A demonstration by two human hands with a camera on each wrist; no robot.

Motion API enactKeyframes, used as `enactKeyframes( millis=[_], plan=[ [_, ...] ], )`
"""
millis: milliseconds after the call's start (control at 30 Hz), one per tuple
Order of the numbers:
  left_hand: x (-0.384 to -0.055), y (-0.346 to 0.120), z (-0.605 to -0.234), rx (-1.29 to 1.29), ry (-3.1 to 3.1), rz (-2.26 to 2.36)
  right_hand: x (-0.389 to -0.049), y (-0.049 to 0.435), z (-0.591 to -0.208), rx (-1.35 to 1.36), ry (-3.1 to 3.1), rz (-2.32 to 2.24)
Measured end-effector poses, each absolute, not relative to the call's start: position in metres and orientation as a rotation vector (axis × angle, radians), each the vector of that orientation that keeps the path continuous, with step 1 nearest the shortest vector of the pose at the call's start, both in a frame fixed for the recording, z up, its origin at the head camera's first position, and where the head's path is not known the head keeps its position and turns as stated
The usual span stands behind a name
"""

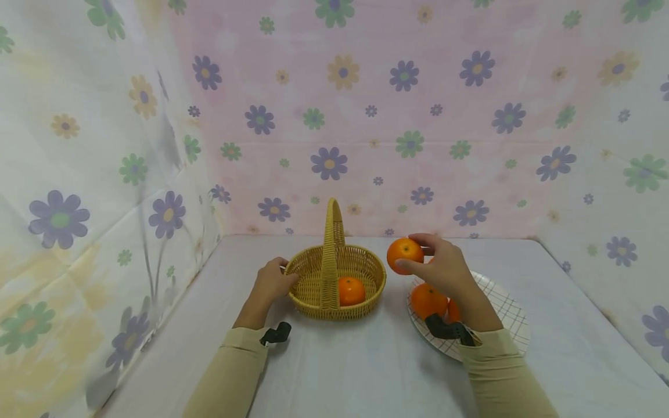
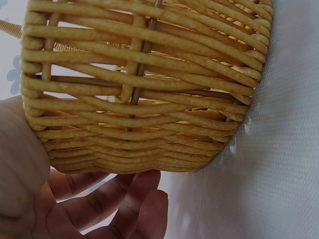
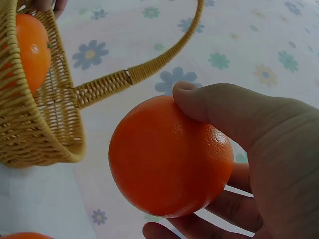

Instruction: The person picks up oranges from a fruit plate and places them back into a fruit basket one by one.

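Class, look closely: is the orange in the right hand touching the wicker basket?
Apart: the right wrist view shows a clear gap between the held orange and the wicker basket.

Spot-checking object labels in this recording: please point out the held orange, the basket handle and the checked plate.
Held orange (image 3: 167, 158): right wrist view, middle of its peel.
Basket handle (image 1: 329, 255): head view, its near upright side.
Checked plate (image 1: 513, 316): head view, bare surface near its right edge.

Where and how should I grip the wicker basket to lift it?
Probably at the top of the handle, from above: it arches upright over the middle of the wicker basket, and no hand is on it; the left hand holds the left end.
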State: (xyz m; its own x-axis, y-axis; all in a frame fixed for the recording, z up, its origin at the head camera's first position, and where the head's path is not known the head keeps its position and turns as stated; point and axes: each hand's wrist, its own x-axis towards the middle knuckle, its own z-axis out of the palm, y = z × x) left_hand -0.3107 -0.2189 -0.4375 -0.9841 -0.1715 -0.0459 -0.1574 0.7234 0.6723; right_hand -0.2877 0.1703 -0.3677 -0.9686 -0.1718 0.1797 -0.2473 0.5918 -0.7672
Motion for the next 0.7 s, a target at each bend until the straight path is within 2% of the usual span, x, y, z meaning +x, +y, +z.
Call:
enactKeyframes(
  millis=[700],
  plan=[
    [-0.311,-0.219,-0.437,0.267,-2.894,-1.123,-0.287,0.136,-0.384,0.441,-2.727,1.298]
  ],
)
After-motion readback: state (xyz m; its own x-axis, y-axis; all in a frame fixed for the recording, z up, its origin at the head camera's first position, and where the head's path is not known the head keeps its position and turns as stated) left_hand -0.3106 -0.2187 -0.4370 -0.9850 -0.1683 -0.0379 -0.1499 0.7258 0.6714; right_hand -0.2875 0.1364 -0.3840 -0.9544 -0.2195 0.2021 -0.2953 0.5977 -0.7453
